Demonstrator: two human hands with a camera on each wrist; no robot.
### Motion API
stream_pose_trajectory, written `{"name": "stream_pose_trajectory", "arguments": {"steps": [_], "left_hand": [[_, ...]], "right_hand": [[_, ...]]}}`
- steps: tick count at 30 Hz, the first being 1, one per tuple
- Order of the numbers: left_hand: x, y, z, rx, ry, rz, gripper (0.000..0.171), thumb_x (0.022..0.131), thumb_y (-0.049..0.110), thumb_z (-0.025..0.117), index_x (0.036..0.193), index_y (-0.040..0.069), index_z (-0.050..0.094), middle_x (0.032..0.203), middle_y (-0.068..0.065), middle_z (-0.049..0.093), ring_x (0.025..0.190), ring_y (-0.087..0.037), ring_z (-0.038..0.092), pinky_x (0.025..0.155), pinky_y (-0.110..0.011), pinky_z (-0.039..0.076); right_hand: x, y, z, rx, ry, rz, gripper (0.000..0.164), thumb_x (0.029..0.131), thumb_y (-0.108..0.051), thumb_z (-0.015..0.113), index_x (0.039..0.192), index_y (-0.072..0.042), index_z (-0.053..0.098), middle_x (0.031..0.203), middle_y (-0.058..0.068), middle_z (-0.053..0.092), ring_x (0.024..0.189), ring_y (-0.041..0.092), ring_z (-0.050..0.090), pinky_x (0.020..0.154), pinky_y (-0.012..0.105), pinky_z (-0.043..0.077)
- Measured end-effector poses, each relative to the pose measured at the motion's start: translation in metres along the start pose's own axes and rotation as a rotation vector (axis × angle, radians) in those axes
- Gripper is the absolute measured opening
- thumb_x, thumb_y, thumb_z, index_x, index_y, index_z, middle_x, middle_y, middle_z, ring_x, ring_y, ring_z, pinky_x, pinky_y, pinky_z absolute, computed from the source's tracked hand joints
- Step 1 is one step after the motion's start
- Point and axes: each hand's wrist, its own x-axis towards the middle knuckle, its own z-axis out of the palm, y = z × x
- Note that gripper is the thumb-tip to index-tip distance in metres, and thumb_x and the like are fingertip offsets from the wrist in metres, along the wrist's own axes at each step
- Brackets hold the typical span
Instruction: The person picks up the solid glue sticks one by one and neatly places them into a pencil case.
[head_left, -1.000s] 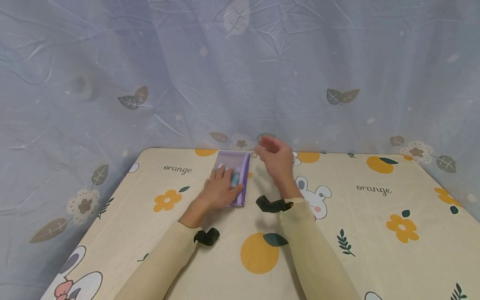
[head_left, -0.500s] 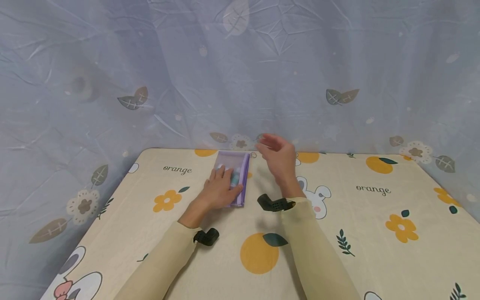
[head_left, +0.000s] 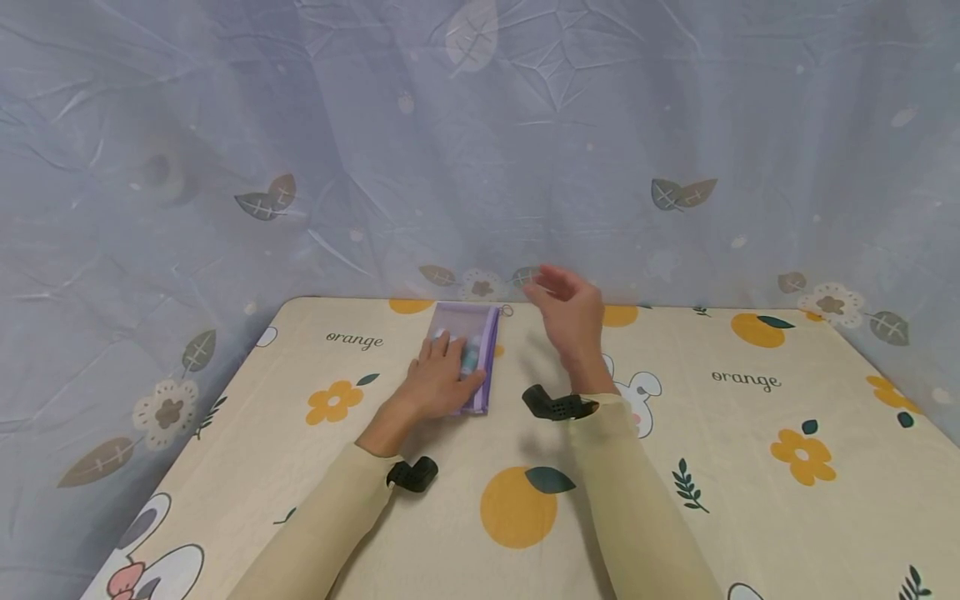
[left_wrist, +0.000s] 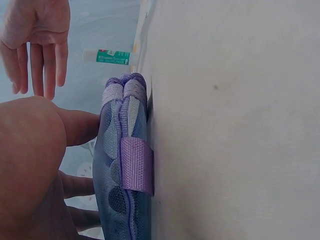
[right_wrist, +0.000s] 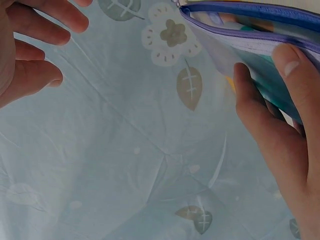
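Note:
A purple mesh zip pouch (head_left: 459, 318) lies flat near the table's far edge, with pale blue contents showing through. My left hand (head_left: 435, 382) rests on its top with fingers spread and nearly straight, the thumb at the zip side. In the right wrist view the zip edge (right_wrist: 240, 39) gapes, showing things inside. My right hand (head_left: 572, 315) is raised to the right of the pouch, its loosely bent fingers holding nothing. Past the pouch in the left wrist view stands a small green-and-white tube (left_wrist: 111, 56), which does not show in the head view.
A cream cloth (head_left: 420, 533) printed with oranges, flowers and rabbits covers the table. Behind it hangs a grey-blue curtain (head_left: 480, 167) with leaf prints. A small ring (head_left: 507, 311) sits at the pouch's far right corner.
My right hand has drifted to the right, away from the pouch. The left hand and the pouch have stayed in place.

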Motion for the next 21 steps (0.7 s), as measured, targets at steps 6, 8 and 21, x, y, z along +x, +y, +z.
{"name": "stream_pose_trajectory", "arguments": {"steps": [6,8,21], "left_hand": [[-0.001,0.000,0.000,0.004,0.003,0.004,0.076,0.108,0.043,0.054,0.166,0.003,0.029,0.177,-0.026,0.013,0.165,-0.050,0.007,0.130,-0.070,0.015],[-0.001,0.000,0.000,0.004,0.006,0.009,0.076,0.108,0.043,0.054,0.166,0.002,0.029,0.177,-0.026,0.014,0.165,-0.050,0.007,0.130,-0.070,0.015],[-0.001,-0.001,0.000,0.000,0.004,0.025,0.076,0.107,0.042,0.054,0.166,0.002,0.029,0.177,-0.027,0.014,0.165,-0.050,0.008,0.129,-0.070,0.015]], "right_hand": [[0.004,0.001,-0.006,0.012,0.035,-0.012,0.043,0.096,-0.019,0.079,0.138,-0.012,0.070,0.136,0.010,0.074,0.124,0.025,0.071,0.108,0.041,0.056],[0.005,0.001,-0.008,0.011,0.048,-0.015,0.043,0.096,-0.018,0.078,0.138,-0.013,0.070,0.136,0.010,0.074,0.124,0.025,0.071,0.107,0.041,0.057],[0.011,0.003,-0.036,-0.011,0.139,0.003,0.044,0.098,-0.022,0.077,0.140,-0.014,0.069,0.137,0.007,0.074,0.126,0.020,0.070,0.109,0.037,0.054]]}}
